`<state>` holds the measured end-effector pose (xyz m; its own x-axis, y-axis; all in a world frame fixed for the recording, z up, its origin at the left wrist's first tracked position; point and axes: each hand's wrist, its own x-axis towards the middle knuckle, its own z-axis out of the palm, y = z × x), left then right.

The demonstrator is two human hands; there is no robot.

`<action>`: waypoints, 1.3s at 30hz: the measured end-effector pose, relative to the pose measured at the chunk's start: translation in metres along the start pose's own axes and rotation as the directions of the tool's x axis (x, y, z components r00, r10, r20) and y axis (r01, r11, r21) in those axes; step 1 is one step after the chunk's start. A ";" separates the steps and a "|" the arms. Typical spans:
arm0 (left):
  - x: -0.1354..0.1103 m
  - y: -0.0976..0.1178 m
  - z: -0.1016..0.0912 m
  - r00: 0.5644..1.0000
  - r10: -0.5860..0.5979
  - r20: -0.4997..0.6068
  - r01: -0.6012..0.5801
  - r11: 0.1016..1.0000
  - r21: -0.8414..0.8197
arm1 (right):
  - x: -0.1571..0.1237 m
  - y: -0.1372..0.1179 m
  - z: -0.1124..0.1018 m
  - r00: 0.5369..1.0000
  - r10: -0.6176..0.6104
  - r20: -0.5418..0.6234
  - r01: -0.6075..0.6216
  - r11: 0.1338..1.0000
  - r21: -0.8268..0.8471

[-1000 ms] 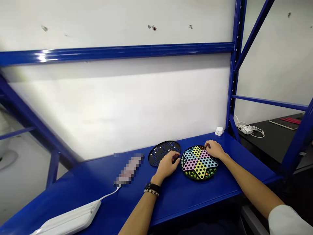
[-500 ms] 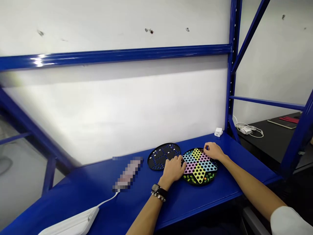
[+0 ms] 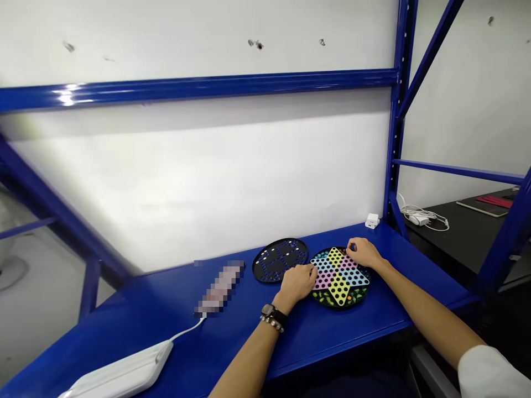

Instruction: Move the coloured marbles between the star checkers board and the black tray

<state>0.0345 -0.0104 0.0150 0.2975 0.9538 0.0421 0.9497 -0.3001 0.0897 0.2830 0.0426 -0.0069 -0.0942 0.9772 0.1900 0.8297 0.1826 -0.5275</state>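
Observation:
A Chinese checkers board (image 3: 338, 275) with a pastel star full of dark holes lies in a round black tray (image 3: 332, 305). Small green, blue and orange pieces show around the star. At its left edge, my left hand (image 3: 297, 284) has its fingers curled and closed against the board, fingertips partly hidden. My right hand (image 3: 364, 253) is closed in a pinch at the board's upper right edge, thumb and forefinger together. Just left of the board is a round black lid (image 3: 274, 265) with blue lines and white dots, tilted toward the wall.
On the blue table (image 3: 232, 337) lie a blurred-out flat thing (image 3: 219, 290) and a white power strip (image 3: 124, 371) joined by a white cable. A white plug adapter (image 3: 372, 220) stands at the back right. Blue posts (image 3: 396, 121) frame the table.
The left hand's fingers have drawn closer together at the board's left edge. My right hand stays pinched at the upper right edge. The view has shifted slightly.

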 end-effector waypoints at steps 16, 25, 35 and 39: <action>0.004 -0.016 0.000 0.988 -0.100 -0.118 0.085 0.988 -0.130 | -0.001 -0.004 -0.002 1.000 0.003 0.020 -0.003 1.000 0.008; 0.004 -0.065 -0.003 0.946 -0.299 -0.122 0.288 0.953 -0.098 | 0.000 -0.001 0.001 0.999 -0.005 0.035 0.005 1.000 -0.002; -0.004 -0.034 -0.006 0.982 -0.021 -0.187 -0.022 0.974 -0.223 | 0.001 -0.003 0.001 0.999 0.013 0.051 -0.012 1.000 -0.017; -0.008 -0.021 -0.002 0.991 0.107 -0.077 -0.119 0.978 -0.174 | 0.001 -0.001 0.002 0.999 -0.002 0.047 0.003 1.000 -0.011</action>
<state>0.0121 -0.0120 0.0145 0.3892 0.9123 0.1276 0.8759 -0.4094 0.2554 0.2810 0.0437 -0.0072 -0.1215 0.9808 0.1523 0.8357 0.1839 -0.5175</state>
